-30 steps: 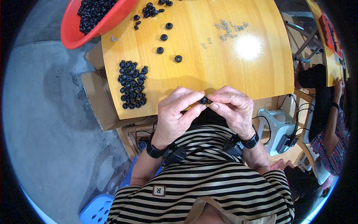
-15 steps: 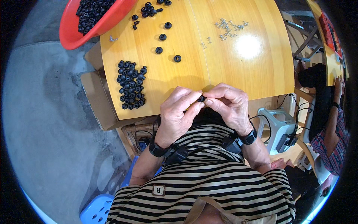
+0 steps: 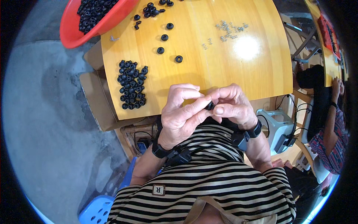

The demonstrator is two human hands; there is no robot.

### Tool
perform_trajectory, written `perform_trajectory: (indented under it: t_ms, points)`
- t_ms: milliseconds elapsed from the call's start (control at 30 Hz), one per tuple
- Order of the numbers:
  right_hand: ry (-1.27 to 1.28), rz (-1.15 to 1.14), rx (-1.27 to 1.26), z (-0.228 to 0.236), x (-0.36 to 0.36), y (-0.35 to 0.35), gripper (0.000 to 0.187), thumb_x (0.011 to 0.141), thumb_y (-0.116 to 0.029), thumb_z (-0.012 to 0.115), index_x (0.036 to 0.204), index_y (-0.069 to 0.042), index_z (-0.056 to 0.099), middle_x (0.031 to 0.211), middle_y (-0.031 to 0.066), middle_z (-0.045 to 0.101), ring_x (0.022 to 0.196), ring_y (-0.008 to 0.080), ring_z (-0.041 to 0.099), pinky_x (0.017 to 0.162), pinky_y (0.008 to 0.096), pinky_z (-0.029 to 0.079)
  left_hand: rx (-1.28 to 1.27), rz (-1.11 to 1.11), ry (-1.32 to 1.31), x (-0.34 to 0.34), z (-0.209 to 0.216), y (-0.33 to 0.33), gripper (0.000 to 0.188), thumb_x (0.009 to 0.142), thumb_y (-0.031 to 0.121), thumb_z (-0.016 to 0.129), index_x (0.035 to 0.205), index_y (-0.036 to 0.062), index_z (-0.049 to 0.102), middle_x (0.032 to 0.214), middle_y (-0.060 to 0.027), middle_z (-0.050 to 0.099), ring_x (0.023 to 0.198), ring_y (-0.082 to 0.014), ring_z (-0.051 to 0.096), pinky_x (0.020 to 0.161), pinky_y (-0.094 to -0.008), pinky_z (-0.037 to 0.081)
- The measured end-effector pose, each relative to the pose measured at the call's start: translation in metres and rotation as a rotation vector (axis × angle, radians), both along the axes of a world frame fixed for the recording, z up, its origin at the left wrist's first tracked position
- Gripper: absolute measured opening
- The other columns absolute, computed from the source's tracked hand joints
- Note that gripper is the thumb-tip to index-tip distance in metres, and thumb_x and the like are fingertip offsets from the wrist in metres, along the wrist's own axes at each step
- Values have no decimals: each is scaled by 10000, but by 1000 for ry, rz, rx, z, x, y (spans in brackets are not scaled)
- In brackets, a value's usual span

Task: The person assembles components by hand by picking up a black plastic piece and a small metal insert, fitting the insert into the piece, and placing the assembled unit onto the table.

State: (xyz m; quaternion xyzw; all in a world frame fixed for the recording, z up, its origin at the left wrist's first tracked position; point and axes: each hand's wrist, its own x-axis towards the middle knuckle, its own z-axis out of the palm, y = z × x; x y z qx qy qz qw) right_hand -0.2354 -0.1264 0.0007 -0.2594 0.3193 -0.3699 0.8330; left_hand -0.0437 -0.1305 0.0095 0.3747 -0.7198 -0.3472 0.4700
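Black piece up in both hands, right at middle of tabletop's near edge! Left hand nearly closed, thumb and forefinger pinching it; right hand curled, gripping from other side, fingers hiding most of piece. Over by near left corner, packed block of black fittings. Four loose black rings left of centre. Silvery springs scattered toward far right corner; red basin at far left corner, black parts heaped inside.
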Motion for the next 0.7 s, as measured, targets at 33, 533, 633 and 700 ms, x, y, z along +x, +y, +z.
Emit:
perform_trajectory:
  t_ms: [33, 533, 633, 700]
  points:
    - [1, 1, -1, -1, 2, 1, 191, 837, -145, 769, 925, -1, 677, 775, -9, 628, 663, 49, 545, 560, 201, 436, -10, 10, -7, 1, 1, 0, 352, 681, 87, 833, 1014, 36, 730, 949, -86, 649, 946, -282, 595, 813, -377, 510]
    - [195, -44, -101, -4, 23, 11, 166, 801, -40, 725, 722, -63, 581, 666, -94, 499, 619, 5, 421, 543, 202, 336, -58, -82, -117, 10, 5, 3, 366, 658, -22, 803, 1009, -12, 698, 926, -98, 625, 866, -277, 624, 752, -353, 520]
    - [72, 52, -50, -5, 18, 9, 144, 812, -42, 726, 762, -58, 592, 707, -89, 518, 655, 4, 438, 569, 198, 351, -20, -56, -131, 7, 11, 8, 321, 657, 3, 789, 970, 1, 719, 945, -86, 656, 905, -288, 639, 780, -375, 538]
    - [39, 75, -47, -3, 19, 7, 128, 815, -56, 744, 800, -51, 616, 735, -79, 549, 677, 6, 465, 586, 193, 367, -39, -67, -134, 7, 11, 7, 293, 662, 4, 781, 949, -6, 723, 947, -86, 662, 910, -283, 645, 775, -363, 542]
